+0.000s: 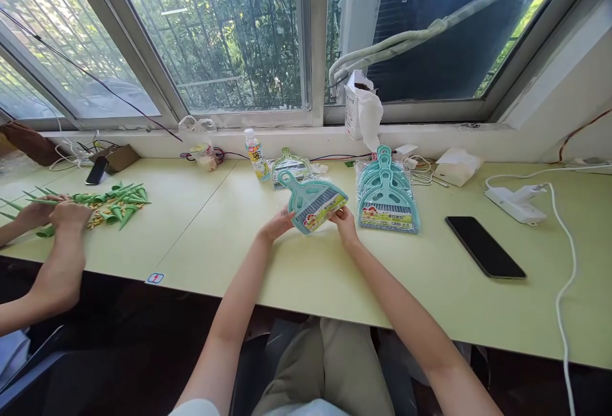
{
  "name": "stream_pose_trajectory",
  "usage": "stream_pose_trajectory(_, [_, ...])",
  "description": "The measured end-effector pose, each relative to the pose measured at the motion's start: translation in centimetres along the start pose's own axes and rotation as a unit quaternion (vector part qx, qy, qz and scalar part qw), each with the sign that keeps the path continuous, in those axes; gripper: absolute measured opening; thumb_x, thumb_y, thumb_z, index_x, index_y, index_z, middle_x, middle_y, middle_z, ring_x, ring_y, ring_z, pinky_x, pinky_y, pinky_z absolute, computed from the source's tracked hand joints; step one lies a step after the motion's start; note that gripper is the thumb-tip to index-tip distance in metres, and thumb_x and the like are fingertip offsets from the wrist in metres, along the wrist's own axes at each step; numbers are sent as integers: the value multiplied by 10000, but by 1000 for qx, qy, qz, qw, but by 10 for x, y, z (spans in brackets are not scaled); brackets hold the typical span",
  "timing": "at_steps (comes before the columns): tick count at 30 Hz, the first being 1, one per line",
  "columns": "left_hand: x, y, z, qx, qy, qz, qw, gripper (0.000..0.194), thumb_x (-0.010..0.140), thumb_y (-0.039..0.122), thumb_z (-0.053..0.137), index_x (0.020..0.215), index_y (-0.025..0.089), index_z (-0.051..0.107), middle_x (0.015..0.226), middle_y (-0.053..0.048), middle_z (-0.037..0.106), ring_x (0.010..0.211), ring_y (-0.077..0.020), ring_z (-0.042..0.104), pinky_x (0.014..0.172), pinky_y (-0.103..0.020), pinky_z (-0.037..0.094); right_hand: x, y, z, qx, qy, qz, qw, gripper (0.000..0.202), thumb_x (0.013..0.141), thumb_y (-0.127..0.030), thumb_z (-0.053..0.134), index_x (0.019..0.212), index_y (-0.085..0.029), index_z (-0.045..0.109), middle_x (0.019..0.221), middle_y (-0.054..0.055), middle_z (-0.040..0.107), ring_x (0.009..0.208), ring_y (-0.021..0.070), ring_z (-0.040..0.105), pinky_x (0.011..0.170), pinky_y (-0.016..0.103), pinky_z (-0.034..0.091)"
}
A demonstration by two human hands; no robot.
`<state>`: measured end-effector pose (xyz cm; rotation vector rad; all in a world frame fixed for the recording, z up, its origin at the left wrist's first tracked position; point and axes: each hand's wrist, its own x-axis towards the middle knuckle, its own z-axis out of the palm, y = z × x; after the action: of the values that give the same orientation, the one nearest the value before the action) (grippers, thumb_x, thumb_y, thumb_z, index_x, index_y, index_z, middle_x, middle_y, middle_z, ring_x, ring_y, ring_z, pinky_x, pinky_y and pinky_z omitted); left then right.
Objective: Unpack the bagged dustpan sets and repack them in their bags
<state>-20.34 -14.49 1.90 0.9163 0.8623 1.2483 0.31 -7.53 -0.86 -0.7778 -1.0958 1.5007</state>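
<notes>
Between my two hands is a teal mini dustpan and brush set (313, 202) in clear packaging with a printed label, tilted with its handle up to the left. My left hand (278, 223) grips its lower left edge, and my right hand (343, 220) pinches its lower right corner. Just right of my right hand lies a stack of similar packaged teal dustpan sets (388, 196), overlapping with handles toward the window. Behind the held set lies a greener packaged dustpan set (290, 166), partly hidden.
A drink bottle (257, 155) stands by the sill. To the right lie a black phone (485, 247) and a white power strip (514, 206) with its cable. At left, another person's hands (69, 212) handle green cone-shaped pieces (117, 206). A tissue pack (362, 110) sits on the sill.
</notes>
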Motion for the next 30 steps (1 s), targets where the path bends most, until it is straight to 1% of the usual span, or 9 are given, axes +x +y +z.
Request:
stream_pose_trajectory(3, [5,0,-1,-11,55,31,998,362,852,435,570,1064,150,643,1021,-106,676,1019,-255,611,862,-387,508,1,1,0,-7,11,-8,1000,447,574,-361,755,941,-194,560,877,36,695,887,212,642,861,439,520])
stream_pose_trajectory(8, [12,3,-7,-21,171,47,984,337,897,406,507,1079,161,651,956,-73,698,887,-192,637,711,-264,515,-2,-5,5,4,-6,5,1000,469,554,-343,781,950,-193,578,864,36,704,848,216,656,825,461,548])
stream_pose_trajectory(11, [12,5,-7,-41,193,54,979,344,901,370,509,1177,194,615,1042,-58,693,912,-178,642,693,-228,502,-6,-13,8,3,-7,8,1000,476,554,-357,790,951,-175,600,869,43,712,856,216,665,837,454,551])
stream_pose_trajectory(16, [19,3,-11,-104,206,102,968,284,898,274,515,1136,169,631,1119,-77,672,1003,-178,637,830,-255,496,-13,-23,11,-2,0,33,999,502,521,-361,809,938,-153,625,848,54,727,815,218,683,810,429,564])
stream_pose_trajectory(19, [22,6,-29,-162,273,163,934,264,923,255,460,1110,157,619,1095,-99,673,1020,-173,633,897,-284,486,-14,-28,9,-8,-21,46,999,504,515,-349,815,946,-162,632,826,47,734,765,214,691,769,422,577])
stream_pose_trajectory(23, [7,24,-74,-178,389,228,875,317,968,274,318,1133,170,568,1165,-123,637,1043,-151,621,863,-280,506,-10,-34,-1,-15,-55,67,996,493,520,-328,821,951,-163,647,817,49,737,743,209,695,747,409,582])
stream_pose_trajectory(25, [-8,34,-97,-85,493,205,841,323,967,254,283,1136,171,546,1143,-132,643,997,-156,641,821,-294,522,-7,-34,-6,-10,-55,71,996,495,529,-321,821,965,-165,647,835,51,738,748,206,697,755,404,581])
stream_pose_trajectory(27, [-25,40,-115,55,589,158,791,309,951,245,302,1131,152,535,1092,-149,655,950,-187,655,781,-331,532,-5,-33,-9,4,-46,76,996,488,538,-314,819,969,-169,643,860,52,737,761,203,699,773,400,580])
stream_pose_trajectory(30, [-47,46,-125,141,656,130,730,277,882,258,469,1124,140,535,1148,-183,611,1068,-261,599,832,-395,504,-4,-30,-10,29,-38,85,995,473,548,-296,815,968,-176,634,882,48,734,778,196,701,807,393,573])
